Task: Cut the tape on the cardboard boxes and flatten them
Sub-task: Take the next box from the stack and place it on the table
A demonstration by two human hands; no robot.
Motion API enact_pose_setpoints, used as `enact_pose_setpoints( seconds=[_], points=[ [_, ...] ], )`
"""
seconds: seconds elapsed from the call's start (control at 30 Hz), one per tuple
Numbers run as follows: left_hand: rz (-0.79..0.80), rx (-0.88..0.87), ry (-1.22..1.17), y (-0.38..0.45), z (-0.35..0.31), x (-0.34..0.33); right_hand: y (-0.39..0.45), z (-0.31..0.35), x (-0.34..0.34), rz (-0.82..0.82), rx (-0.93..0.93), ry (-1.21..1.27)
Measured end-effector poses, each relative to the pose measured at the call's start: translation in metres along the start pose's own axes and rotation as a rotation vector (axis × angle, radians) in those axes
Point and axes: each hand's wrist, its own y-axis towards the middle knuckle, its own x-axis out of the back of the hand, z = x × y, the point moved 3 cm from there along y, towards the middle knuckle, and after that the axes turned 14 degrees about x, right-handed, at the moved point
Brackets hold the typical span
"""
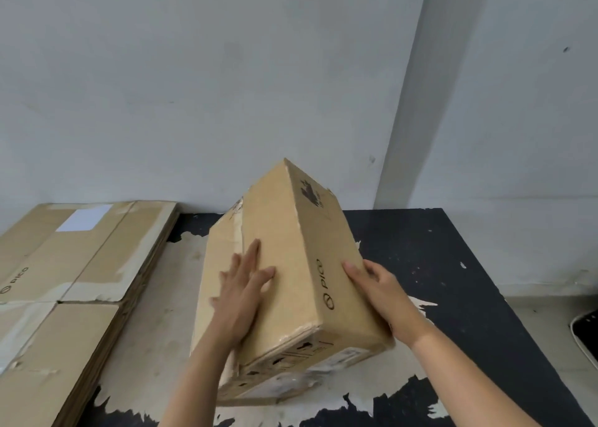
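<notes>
A cardboard box (284,281) stands tilted on one lower edge on the worn black table (453,265), just right of a stack of flattened boxes (64,281). Our left hand (239,297) lies flat, fingers straight, on its upper face beside the taped seam (241,229) — clasping nothing — while our right hand (375,284) wraps the box's far right edge. We judge the box is being turned; to do it well, we steady both sides and bring the seam uppermost — no cutter is visible.
</notes>
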Motion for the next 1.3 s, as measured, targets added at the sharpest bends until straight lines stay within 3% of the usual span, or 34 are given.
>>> enact_pose_setpoints(
  seconds=[0.4, 0.57, 0.87, 1.03, 1.17, 1.3],
  points=[
    [0.455, 0.023, -0.466, 0.017, -0.019, -0.023, -0.008, 0.043, 0.028, -0.056, 0.205, -0.143],
    [0.521, 0.106, -0.788, 0.015, -0.008, -0.033, -0.005, 0.046, 0.017, -0.032, 0.214, -0.162],
    [0.553, 0.219, -1.061, 0.024, 0.005, -0.028, -0.002, 0.050, 0.005, 0.056, 0.277, 0.014],
    [0.447, 0.161, -1.024, 0.037, 0.008, -0.006, 0.008, 0.068, -0.007, 0.038, 0.327, -0.108],
    [0.276, 0.106, -0.766, 0.045, 0.018, 0.021, 0.012, 0.054, -0.005, 0.059, 0.256, -0.065],
    [0.026, 0.139, -0.476, 0.043, 0.045, 0.037, 0.024, 0.013, -0.004, 0.082, 0.078, -0.392]
  ],
)
